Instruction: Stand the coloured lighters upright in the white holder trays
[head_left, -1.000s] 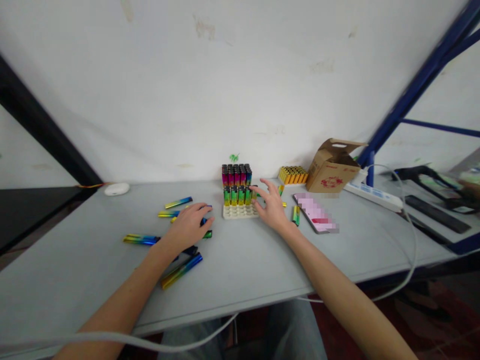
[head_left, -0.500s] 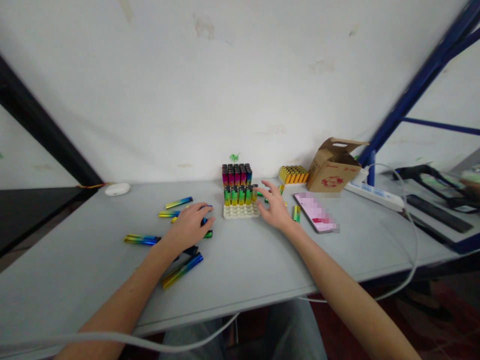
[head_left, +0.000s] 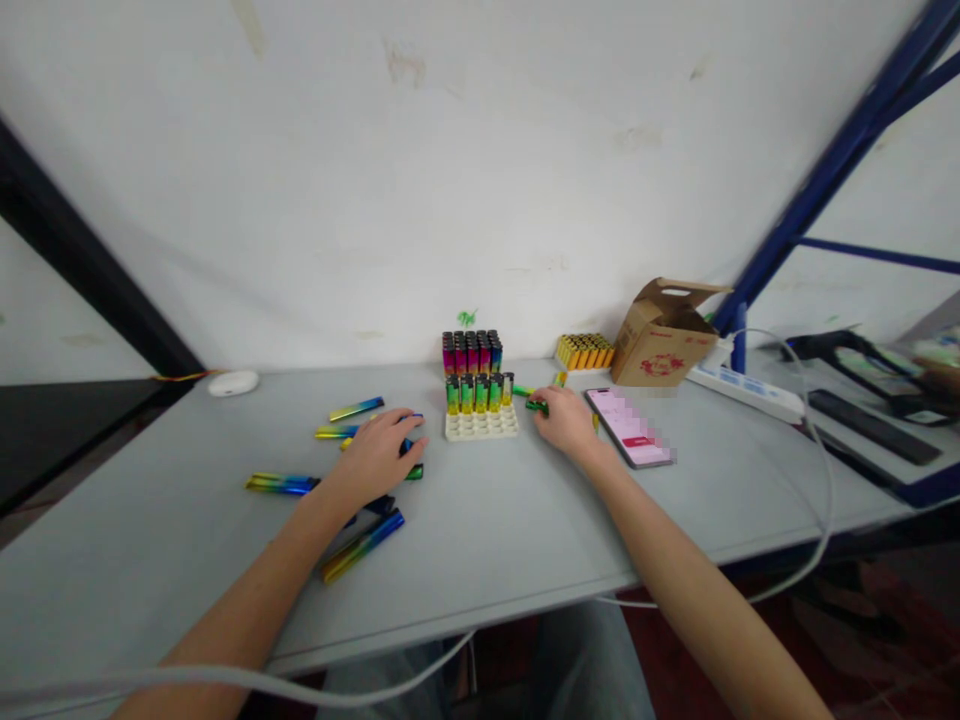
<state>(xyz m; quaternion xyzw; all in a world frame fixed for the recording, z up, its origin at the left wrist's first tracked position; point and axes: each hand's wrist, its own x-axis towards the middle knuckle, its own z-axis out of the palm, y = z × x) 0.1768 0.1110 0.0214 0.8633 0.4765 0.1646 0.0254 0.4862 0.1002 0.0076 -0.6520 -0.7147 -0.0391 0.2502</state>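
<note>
My right hand (head_left: pixel 568 420) is closed at the fingertips on a green lighter (head_left: pixel 537 405), right of a white holed tray (head_left: pixel 481 432). A row of green-yellow lighters (head_left: pixel 468 395) stands upright in the tray's back holes; its front holes show bare. My left hand (head_left: pixel 381 452) rests palm down over several blue-and-yellow lighters, thumb and fingers apart. A blue lighter (head_left: pixel 407 446) shows between them, and the hand hides part of the heap. Nearer me lies another blue-yellow lighter (head_left: pixel 364 546), with a pair (head_left: pixel 281 484) to the left.
Behind the tray stand several pink-and-blue lighters (head_left: pixel 472 352). A block of orange-yellow cylinders (head_left: pixel 585 352) sits beside an open cardboard box (head_left: pixel 664 345). A phone (head_left: pixel 628 428) lies right of my right hand, near a power strip (head_left: pixel 750 393). A white case (head_left: pixel 233 383) is far left.
My right hand has moved from the tray's right edge slightly right and down, and its spread fingers have closed on a green lighter. My left hand has barely moved.
</note>
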